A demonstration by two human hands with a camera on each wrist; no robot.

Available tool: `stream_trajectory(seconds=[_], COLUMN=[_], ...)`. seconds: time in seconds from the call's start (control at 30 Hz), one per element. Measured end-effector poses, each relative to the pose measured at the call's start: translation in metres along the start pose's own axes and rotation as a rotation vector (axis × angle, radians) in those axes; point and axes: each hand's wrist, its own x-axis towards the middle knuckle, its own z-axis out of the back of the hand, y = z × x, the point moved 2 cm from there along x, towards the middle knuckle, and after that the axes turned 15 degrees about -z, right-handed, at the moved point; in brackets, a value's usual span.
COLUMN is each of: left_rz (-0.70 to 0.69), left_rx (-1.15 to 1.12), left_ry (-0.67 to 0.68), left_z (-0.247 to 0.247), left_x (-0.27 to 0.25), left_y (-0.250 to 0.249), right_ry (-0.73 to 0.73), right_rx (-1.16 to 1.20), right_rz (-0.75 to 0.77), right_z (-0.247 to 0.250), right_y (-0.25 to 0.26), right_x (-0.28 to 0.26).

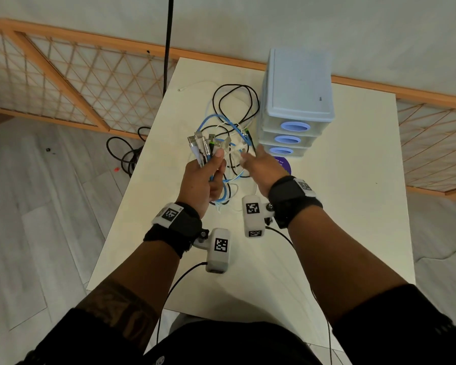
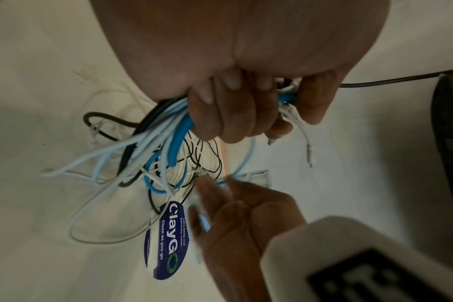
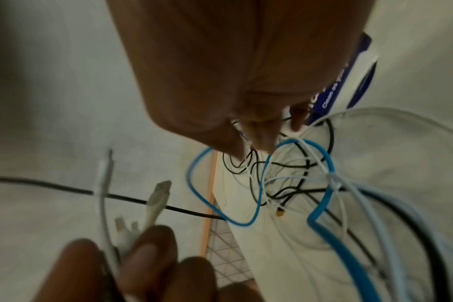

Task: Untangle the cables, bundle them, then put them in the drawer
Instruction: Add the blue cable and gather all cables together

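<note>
Cables (image 1: 232, 119) limp, light, snag-prone; left hand (image 1: 204, 180) fist-tight round plug ends (image 1: 203, 143), right hand (image 1: 261, 164) loose-fingered, empty, reaching tangle. Take plugs.

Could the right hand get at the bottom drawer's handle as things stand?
Probably yes: the right hand is open, holds nothing, and hovers beside the bottom drawer, with only loose cables to its left.

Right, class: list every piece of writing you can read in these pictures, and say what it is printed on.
"ClayGO" – blue oval sticker on the table.
"Let's keep our pantries clean." – same sticker.
"Clean as you go" – same sticker.
Square coded markers on the wrist cameras: patterns only, no words.
Small dark mark on the drawer unit's top: too small to read.
</note>
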Motion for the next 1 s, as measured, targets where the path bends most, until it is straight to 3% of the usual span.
stream_trajectory(seconds=[0.07, 0.1, 0.2, 0.27, 0.4, 0.57, 0.67, 0.9, 1.0], left_rz=[0.020, 0.042, 0.087, 0.083, 0.092, 0.089, 0.073, 0.173, 0.168], left_rx=[-0.016, -0.026, -0.061, -0.036, 0.056, 0.257, 0.298, 0.071, 0.002], left_ry=[0.045, 0.067, 0.152, 0.202, 0.279, 0.380, 0.383, 0.333, 0.306], left_z=[0.000, -0.001, -0.003, -0.006, -0.024, -0.040, -0.043, -0.037, -0.031], left_x=[0.000, 0.000, 0.000, -0.002, -0.008, -0.012, -0.013, -0.013, -0.014], left_y=[0.002, 0.002, 0.005, 0.008, 0.007, 0.002, 0.000, 0.003, 0.006], right_ry=[-0.072, -0.126, -0.177, -0.101, 0.280, 0.209, 0.187, 0.361, 0.350], right_rx=[-0.224, -0.217, 0.168, 0.289, 0.490, 0.386, 0.438, 0.442, 0.320], right_rz=[-0.146, -0.142, 0.037, 0.101, 0.107, 0.269, 0.309, 0.367, 0.360], right_z=[0.002, 0.003, 0.005, 0.005, 0.002, 0.000, 0.001, -0.001, 0.001], right_y=[-0.005, -0.006, -0.004, 0.004, 0.020, 0.027, 0.028, 0.028, 0.026], right_x=[0.000, -0.004, -0.027, -0.045, -0.069, -0.077, -0.079, -0.090, -0.087])
